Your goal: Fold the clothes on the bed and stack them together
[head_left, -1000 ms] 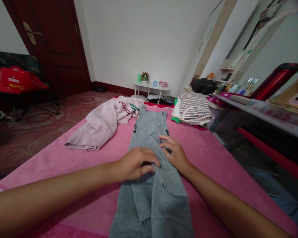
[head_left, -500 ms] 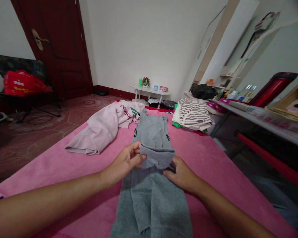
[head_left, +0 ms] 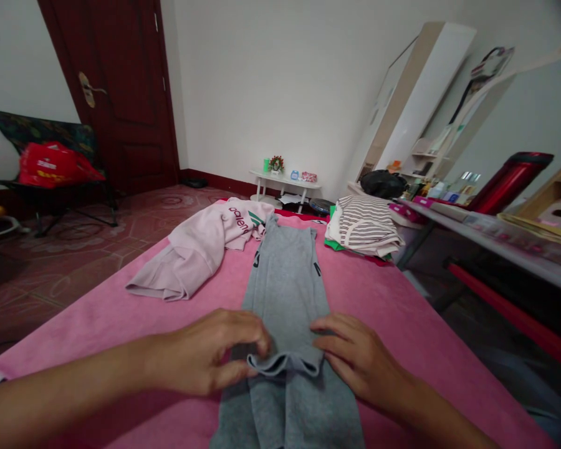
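Note:
A long grey knit garment (head_left: 290, 280), folded into a narrow strip with dark lettering along both sides, lies lengthwise in front of me. Its ribbed end (head_left: 287, 363) is turned back toward me and stands up in a wavy edge. At the left corner of that edge, my left hand (head_left: 219, 352) has thumb and curled fingers around the cloth. My right hand (head_left: 355, 352) rests along the strip's right side, fingers stretched and slightly apart, touching the fabric. The underside of the layers is hidden.
A pink sweatshirt (head_left: 191, 249) lies to the left on the pink bedspread (head_left: 168, 330). Folded clothes, a striped one (head_left: 367, 224) on top, are stacked at the far right. A cluttered desk (head_left: 509, 234) borders the right side.
Both hands have come down and nearer to me, laying the raised ribbed end over the garment and stretching the upper layer smoother. My right hand's fingers have opened out.

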Available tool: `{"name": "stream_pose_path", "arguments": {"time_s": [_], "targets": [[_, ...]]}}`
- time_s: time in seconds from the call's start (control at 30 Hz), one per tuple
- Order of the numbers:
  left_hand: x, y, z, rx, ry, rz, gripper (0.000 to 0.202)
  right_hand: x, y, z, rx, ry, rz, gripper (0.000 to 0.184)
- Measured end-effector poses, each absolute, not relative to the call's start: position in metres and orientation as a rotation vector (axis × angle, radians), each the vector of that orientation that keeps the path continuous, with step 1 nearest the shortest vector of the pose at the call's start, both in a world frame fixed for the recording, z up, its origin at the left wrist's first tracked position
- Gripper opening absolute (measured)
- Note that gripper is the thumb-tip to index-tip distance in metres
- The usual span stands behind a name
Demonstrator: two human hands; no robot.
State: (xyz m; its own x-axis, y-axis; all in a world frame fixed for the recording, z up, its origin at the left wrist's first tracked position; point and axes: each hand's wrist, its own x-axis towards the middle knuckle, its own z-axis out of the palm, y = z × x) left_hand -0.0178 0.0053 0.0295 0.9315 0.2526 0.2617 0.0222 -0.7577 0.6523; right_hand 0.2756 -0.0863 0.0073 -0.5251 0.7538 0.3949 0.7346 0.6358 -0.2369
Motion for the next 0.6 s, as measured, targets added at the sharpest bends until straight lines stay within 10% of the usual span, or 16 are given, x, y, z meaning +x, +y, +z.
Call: {"name": "stream_pose_path", "arguments": {"time_s": [0.2,0.6], "targets": [[-0.046,0.049,0.007,2.712,0.247,0.387,0.061,0.314,-0.095,-0.001,-1.328,-2.494,0.001,0.059],[0.003,0.042,0.008,2.523,-0.037,0.466,0.031,0.270,-0.069,-0.009,-1.121,-2.348,0.388,0.028]]}}
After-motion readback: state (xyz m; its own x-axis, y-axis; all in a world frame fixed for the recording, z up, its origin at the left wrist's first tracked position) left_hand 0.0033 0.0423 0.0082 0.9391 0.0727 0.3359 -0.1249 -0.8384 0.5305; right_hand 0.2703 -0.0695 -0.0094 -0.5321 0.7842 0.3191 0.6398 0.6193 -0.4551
